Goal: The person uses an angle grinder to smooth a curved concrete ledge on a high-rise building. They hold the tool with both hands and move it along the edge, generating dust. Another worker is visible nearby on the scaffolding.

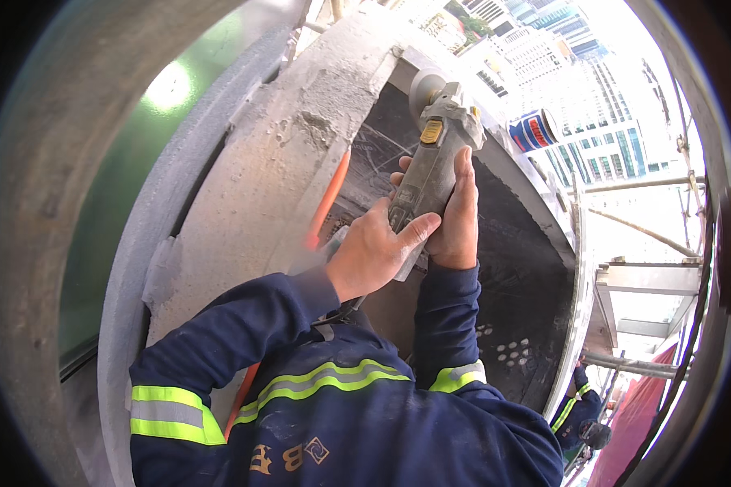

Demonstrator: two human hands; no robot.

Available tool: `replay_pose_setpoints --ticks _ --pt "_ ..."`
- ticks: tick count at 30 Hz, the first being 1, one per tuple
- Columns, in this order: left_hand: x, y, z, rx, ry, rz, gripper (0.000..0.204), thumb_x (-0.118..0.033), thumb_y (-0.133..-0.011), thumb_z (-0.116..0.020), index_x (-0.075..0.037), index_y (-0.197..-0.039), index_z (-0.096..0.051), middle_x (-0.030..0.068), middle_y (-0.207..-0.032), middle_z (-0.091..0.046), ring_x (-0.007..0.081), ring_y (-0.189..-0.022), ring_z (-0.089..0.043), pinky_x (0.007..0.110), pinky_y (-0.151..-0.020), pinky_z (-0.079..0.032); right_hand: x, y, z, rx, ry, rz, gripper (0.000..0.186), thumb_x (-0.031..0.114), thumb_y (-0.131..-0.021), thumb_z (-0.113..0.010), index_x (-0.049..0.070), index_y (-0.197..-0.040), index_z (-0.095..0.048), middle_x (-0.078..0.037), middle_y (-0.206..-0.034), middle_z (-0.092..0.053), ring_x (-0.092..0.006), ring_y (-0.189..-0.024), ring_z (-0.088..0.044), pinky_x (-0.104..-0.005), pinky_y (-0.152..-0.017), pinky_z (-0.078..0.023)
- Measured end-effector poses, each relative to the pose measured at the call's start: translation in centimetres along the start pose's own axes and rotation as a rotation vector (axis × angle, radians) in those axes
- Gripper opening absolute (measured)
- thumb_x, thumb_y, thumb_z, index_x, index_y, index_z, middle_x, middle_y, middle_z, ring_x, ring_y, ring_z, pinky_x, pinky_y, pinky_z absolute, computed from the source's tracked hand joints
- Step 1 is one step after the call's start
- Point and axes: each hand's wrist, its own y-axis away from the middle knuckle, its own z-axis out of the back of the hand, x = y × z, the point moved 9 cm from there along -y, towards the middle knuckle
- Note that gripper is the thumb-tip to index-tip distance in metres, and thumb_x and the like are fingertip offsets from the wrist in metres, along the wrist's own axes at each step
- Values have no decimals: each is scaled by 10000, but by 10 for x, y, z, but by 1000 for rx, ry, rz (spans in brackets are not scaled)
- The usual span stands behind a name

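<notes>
Left hand [364, 258] and right hand [461, 209]: 2 on 1 angle grinder [422, 180]

Left hand grips the grinder's rear part, thumb laid across it. Right hand is wrapped round the middle from the right, some of its fingers showing on the left side. Grinder is held over 1 dark recess [521, 304]; 1 disc [421, 91] at its far end, 1 yellow part [432, 131] on top. Around: 1 rough concrete slab [252, 203] left, 1 blue-and-red can [534, 131] right, orange hose or cable [332, 191] in 2 visible stretches, 1 co-worker [575, 420] lower right.
</notes>
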Motion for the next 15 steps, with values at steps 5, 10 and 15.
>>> replay_pose_setpoints --ticks 5,10,15 --pt "12 5 -38 -31 -300 -40 735 -610 -903 -661 93 -1030 -490 280 -803 -670 443 -770 -707 484 -678 -562 24 12 45 -109 368 85 543 426 -968 -669 -89 -1120 -588 -170 -953 -670 -211 -772 -699 -337 -656 -584" --pt "9 16 -57 -168 -596 -134 658 -541 -884 -702 52 -1077 -493 234 -854 -665 381 -804 -719 447 -665 -583 20 16 75 -151 330 84 523 428 -971 -609 -86 -1068 -598 -189 -949 -678 -243 -768 -706 -358 -644 -590" --pt "28 13 -77 -361 -628 -229 651 -464 -822 -777 31 -1136 -493 155 -880 -636 300 -794 -710 372 -656 -590 -1 1 107 -101 184 4 577 478 -946 -522 -81 -1054 -617 -197 -939 -680 -283 -805 -699 -376 -675 -587"
